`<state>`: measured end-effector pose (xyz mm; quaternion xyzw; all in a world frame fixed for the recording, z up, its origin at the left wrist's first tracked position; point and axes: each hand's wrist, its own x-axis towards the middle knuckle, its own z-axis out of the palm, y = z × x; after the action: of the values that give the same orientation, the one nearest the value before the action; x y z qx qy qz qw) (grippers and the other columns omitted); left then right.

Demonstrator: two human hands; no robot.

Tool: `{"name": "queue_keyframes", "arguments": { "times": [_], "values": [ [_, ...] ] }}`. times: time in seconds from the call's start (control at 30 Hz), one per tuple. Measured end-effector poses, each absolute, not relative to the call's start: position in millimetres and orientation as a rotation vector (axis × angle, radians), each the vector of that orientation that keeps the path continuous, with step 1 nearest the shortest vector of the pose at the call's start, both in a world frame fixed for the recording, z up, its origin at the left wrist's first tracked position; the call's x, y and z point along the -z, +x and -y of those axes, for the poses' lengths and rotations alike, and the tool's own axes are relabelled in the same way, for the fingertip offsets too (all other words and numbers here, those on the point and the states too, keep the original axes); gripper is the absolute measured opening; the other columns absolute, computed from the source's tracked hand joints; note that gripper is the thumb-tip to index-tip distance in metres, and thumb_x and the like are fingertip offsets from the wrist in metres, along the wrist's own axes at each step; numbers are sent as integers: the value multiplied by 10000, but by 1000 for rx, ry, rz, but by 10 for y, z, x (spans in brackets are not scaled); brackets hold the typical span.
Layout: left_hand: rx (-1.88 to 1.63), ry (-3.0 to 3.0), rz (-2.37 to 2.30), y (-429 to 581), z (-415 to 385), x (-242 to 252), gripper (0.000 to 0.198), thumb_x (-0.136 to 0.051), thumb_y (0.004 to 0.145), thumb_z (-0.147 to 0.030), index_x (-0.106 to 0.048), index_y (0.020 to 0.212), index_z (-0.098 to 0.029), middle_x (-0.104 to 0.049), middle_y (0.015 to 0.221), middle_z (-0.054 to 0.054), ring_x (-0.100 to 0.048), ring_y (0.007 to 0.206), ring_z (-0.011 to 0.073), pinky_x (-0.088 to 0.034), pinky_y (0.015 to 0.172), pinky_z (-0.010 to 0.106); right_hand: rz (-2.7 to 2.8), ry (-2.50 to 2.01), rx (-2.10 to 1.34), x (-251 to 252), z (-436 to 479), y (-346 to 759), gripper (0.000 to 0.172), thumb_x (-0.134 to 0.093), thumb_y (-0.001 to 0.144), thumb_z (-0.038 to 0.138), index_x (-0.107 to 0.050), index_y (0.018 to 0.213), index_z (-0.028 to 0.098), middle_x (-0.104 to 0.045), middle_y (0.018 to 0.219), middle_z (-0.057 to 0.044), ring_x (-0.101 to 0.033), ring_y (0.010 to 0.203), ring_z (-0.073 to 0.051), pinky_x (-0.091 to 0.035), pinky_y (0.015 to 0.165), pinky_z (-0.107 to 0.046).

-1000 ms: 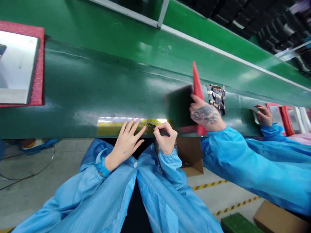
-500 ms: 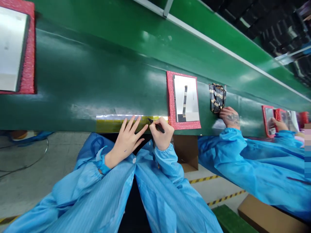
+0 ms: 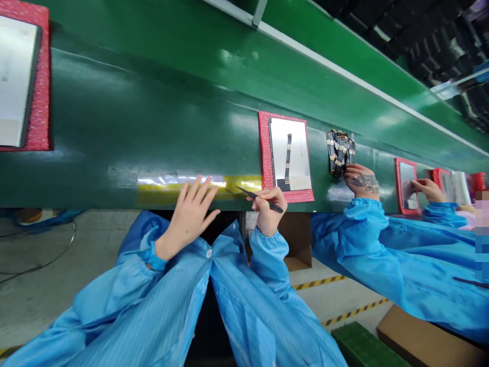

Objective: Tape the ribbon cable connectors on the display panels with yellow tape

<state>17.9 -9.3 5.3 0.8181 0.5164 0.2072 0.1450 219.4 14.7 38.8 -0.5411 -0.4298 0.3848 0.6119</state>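
Observation:
My left hand (image 3: 190, 220) is open, fingers stretched and slightly apart, over a glossy yellow strip (image 3: 160, 193) along the bench's near edge. Whether its fingertips press on the strip I cannot tell. Between the fingers of my right hand (image 3: 269, 211) are black pointed tweezers (image 3: 249, 193), their tip directed left over the strip's right part. Just beyond my right hand lies a silver display panel (image 3: 300, 153) on a pink bubble-wrap sheet (image 3: 266, 153). A dark flex cable (image 3: 288, 158) rests lengthwise on that panel.
A pile of flex cables (image 3: 339, 153) lies right of the panel, with a co-worker's hand (image 3: 362, 182) at it. Another panel on pink wrap (image 3: 44, 92) sits far left. Farther right, another hand (image 3: 430, 190) touches a red-edged panel (image 3: 408, 186). A cardboard box (image 3: 300, 242) stands below the bench.
My right hand has moved right, and the tweezers now lie flatter with more of them showing. My left hand has shifted left along the strip, its fingers closer together.

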Motion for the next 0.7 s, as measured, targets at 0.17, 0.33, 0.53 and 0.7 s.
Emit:
{"name": "queue_keyframes", "arguments": {
  "times": [0.17,0.33,0.53,0.7],
  "values": [
    [-808,2038,-1530,226,-485,-320,346,-452,986,-359,-645,1175,-143,-682,1242,164,-640,1164,302,-489,1013,454,853,-1141,-823,-546,-30,2403,165,-632,672,159,-485,650,229,-646,539,66,-483,327,-75,-338,339,-176],
    [-410,1815,-1292,1021,-1147,-536,269,-465,953,-342,-669,968,-168,-639,617,14,-642,629,215,-504,730,340,779,-1105,-729,-629,51,2568,144,-600,647,148,-480,636,227,-583,487,89,-444,317,-64,-381,366,-172],
    [-389,1878,-1373,1670,-1460,-496,178,-461,930,-221,-610,844,-177,-637,683,63,-640,730,257,-463,767,365,743,-1144,-637,-676,193,2791,139,-596,640,142,-483,628,220,-530,468,102,-420,326,-61,-422,403,-181],
    [-589,1804,-1544,1159,-1584,-554,200,-360,968,-235,-540,887,-205,-637,823,67,-608,782,238,-433,748,349,720,-1149,-606,-641,283,2948,136,-609,645,119,-506,635,209,-586,487,80,-460,350,-62,-375,396,-149]
  ]
}}
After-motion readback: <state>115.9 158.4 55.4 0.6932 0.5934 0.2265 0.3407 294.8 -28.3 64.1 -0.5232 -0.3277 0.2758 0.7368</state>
